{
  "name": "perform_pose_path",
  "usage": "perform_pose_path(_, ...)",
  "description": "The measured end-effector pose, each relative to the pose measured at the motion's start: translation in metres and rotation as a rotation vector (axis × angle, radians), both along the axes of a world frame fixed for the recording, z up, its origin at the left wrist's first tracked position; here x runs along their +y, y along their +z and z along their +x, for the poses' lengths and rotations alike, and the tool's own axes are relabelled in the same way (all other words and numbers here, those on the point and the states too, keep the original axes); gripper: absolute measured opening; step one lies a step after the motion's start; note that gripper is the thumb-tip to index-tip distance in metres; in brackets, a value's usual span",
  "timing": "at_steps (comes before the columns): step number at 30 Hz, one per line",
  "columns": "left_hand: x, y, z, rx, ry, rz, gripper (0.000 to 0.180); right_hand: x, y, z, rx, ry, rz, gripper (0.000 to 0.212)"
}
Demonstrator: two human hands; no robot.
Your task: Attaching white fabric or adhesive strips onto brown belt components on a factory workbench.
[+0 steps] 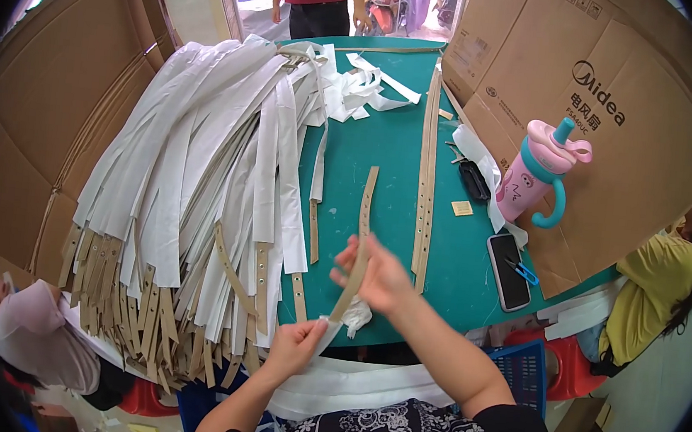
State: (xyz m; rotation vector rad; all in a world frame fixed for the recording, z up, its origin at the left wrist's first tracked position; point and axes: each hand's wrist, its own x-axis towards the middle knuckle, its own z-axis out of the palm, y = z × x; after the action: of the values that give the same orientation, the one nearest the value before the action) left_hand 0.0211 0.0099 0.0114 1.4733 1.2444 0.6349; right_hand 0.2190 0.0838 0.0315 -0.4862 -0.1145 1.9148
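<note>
A tan belt strip [356,279] with small holes runs up from my left hand, its free end over the green table. My left hand [297,348] is closed on its lower part, where a white wrapping [328,336] begins. Higher up, my right hand [380,279] curls round the same belt, its fingers slightly blurred. Below the right hand lies a crumpled white scrap [356,317]. To the left, a large heap of similar belts in white wrappings [195,143] hangs over the near table edge, bare tan ends downward. Two long tan belts [427,182] lie to the right.
The green table [361,147] has loose white strips [367,85] at its far side. At right are a pink tumbler [529,175], a phone [507,273], blue thread snips [526,272] and a black case [474,181]. Cardboard [574,96] walls both sides. People sit left and right; another stands beyond.
</note>
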Motion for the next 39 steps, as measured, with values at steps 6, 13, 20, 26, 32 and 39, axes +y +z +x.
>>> perform_pose_path(6,-0.013,0.002,0.01,-0.055,0.051,0.005,0.03,0.019,0.008,0.002,-0.207,-0.299,-0.154,0.023)
perform_pose_path(13,-0.006,0.011,0.012,0.169,0.049,0.06,0.028,0.0,0.024,-0.009,-0.274,-0.436,-0.007,0.023)
perform_pose_path(20,0.01,0.026,0.031,-0.029,0.132,0.149,0.028,-0.04,-0.008,-0.04,-0.415,-0.344,0.252,0.027)
perform_pose_path(26,0.014,0.027,0.025,-0.127,0.116,0.155,0.029,-0.052,-0.01,-0.026,-0.512,-0.075,0.227,0.033)
perform_pose_path(32,0.008,0.018,0.025,-0.049,0.086,0.131,0.029,-0.02,0.022,-0.004,-0.482,-0.285,0.362,0.025)
perform_pose_path(39,0.017,0.027,0.041,-0.137,0.026,0.051,0.03,-0.089,-0.001,-0.03,-0.854,-0.066,0.295,0.034)
